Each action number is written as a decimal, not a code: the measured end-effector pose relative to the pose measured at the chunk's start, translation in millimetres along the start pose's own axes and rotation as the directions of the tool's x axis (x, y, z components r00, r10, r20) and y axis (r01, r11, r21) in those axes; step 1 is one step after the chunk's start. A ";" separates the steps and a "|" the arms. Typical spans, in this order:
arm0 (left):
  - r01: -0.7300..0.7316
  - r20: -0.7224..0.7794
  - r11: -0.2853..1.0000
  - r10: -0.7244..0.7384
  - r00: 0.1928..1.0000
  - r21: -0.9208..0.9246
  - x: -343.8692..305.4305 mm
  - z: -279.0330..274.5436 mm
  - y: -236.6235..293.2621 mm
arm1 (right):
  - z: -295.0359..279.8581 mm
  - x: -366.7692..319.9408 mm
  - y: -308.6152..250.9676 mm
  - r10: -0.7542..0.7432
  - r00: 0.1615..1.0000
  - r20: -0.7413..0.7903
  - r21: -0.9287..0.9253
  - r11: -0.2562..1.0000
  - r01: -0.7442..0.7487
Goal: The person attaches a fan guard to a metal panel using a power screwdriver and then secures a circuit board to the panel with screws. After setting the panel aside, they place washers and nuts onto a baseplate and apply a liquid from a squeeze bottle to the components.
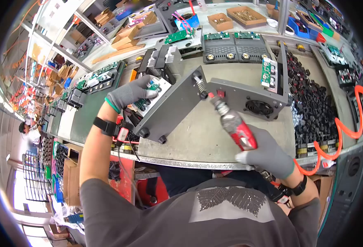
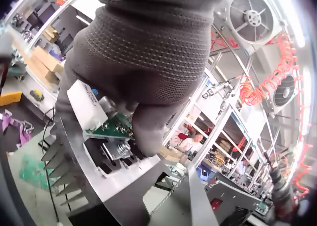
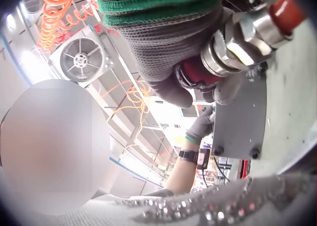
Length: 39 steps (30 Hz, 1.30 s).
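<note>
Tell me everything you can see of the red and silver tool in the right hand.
The hand-held tool has a rounded red rear, a shiny silver-grey middle and a narrower nose. It looks like metal with a glossy red covering. Hexagonal metal fittings adjoin the red part. Gloved fingers of the right hand wrap around it above the bench. It tilts, nose towards the grey casing; contact there is unclear.

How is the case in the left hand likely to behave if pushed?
The case is probably stiff: its broad side looks flat and unbent. It may tip if the left hand lets go, since its feet point sideways. Its exposed green board looks fragile.
</note>
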<state>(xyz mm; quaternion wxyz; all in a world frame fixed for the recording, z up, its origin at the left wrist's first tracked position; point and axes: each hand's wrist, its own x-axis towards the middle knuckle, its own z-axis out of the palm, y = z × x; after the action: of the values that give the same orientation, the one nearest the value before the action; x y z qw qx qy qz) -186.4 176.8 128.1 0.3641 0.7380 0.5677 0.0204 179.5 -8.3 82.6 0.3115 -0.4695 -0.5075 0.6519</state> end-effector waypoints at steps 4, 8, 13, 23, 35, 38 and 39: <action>-0.036 -0.006 0.999 0.035 0.999 -0.038 1.1 13.3 -15.4 | 18.6 10.3 18.2 0.147 0.984 0.099 0.093 0.983 -0.156; -0.072 0.040 0.986 0.079 0.996 -0.153 14.4 15.3 -48.7 | 26.8 22.5 29.8 0.196 0.973 0.126 0.144 0.966 -0.213; -0.045 0.012 0.970 0.049 0.999 -0.238 11.6 21.7 -51.1 | 27.9 40.2 41.5 0.253 0.956 0.148 0.109 0.957 -0.270; -0.016 0.012 0.955 0.021 1.000 -0.296 8.5 23.3 -43.5 | 30.0 58.7 51.0 0.237 0.960 0.146 -0.016 0.971 -0.238; 0.010 0.034 0.934 0.002 0.999 -0.358 -3.2 28.8 -18.4 | 27.4 62.1 48.2 0.257 0.952 0.168 -0.026 0.966 -0.257; 0.020 0.084 0.919 0.014 0.996 -0.394 4.0 26.1 -29.7 | 27.4 62.3 49.6 0.263 0.950 0.169 -0.015 0.964 -0.264; 0.019 0.084 0.919 0.015 0.996 -0.393 5.1 26.2 -32.6 | 27.5 62.2 48.8 0.262 0.950 0.168 -0.014 0.964 -0.264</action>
<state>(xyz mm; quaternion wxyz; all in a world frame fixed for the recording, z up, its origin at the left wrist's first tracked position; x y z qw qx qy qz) -199.8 170.6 88.6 0.5288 0.6495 0.5368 0.1021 134.7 22.3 18.8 0.1798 -0.4747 -0.4623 0.7270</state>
